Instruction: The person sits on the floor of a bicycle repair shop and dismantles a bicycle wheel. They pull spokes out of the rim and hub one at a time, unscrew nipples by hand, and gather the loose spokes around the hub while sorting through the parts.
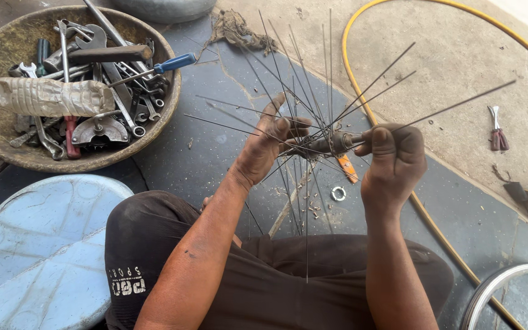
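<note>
A metal wheel hub (331, 143) bristling with several thin steel spokes (392, 64) is held above my lap. My right hand (392, 156) is closed around the hub's right end. My left hand (273, 137) pinches spokes at the hub's left side, fingers threaded among them. Both hands are grimy. The spokes fan out in all directions, some reaching down over my dark shorts (288, 287).
A round basket (7, 143) at the upper left holds several wrenches, a blue-handled screwdriver (166, 64) and a crumpled plastic bottle (44, 96). A pale blue stool (38, 250) stands at lower left. A yellow hose (352, 49), pliers (497, 131), a nut (338, 194) and a rim (496, 287) lie around.
</note>
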The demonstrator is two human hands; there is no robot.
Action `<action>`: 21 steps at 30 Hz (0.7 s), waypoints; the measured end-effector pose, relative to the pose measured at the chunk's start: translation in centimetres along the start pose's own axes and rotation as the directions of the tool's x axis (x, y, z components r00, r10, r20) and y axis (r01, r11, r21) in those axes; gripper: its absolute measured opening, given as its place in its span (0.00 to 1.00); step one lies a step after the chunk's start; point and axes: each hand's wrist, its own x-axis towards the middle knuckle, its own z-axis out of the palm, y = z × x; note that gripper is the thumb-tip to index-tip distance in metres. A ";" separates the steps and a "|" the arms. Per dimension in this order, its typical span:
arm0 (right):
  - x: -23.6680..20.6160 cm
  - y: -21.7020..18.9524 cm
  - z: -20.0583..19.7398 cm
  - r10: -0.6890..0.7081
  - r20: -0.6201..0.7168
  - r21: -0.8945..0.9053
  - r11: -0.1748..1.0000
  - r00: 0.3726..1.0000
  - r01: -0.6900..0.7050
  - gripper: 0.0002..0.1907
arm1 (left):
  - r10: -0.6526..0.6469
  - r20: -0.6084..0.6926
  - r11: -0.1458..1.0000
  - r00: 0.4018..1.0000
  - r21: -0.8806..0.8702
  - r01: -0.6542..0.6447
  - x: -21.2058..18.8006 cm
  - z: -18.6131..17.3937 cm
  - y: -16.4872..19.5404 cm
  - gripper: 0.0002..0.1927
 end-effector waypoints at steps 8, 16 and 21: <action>0.7 0.4 -0.9 0.034 -0.037 0.090 0.995 0.999 -0.030 0.06 | -0.141 0.100 0.978 0.985 0.169 0.123 -0.3 0.0 2.7 0.69; 1.1 1.2 -1.4 0.027 -0.050 0.134 0.991 0.998 -0.020 0.09 | -0.259 0.021 0.885 0.966 0.407 0.228 0.1 0.3 3.1 0.59; 0.9 1.5 -1.2 0.046 -0.031 0.185 0.982 0.998 -0.039 0.09 | -0.233 0.015 0.931 0.972 0.293 0.219 0.3 -0.7 2.5 0.55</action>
